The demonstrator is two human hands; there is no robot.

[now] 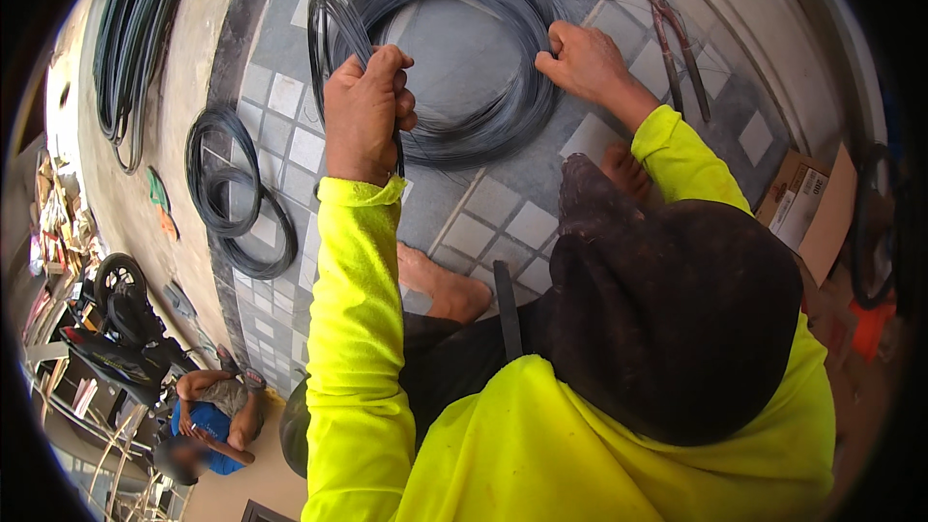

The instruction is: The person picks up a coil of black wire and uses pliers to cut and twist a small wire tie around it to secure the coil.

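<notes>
Two hands worked dark wire on a tiled floor [503,203]. Large coil [483,48] lay flat on the tiles; the right hand [583,60] was closed on its right rim. Left hand [365,111] was clenched around a small upright loop bundle [333,34] beside it. Pliers [680,48] lay to the right, apart.

A single head-worn fisheye view looks steeply down from above the person's own dark cap and yellow sleeves, close to the hands. It faces the grey tiled floor [503,203] ahead, far at the top; edges bend and darken toward the round rim.
</notes>
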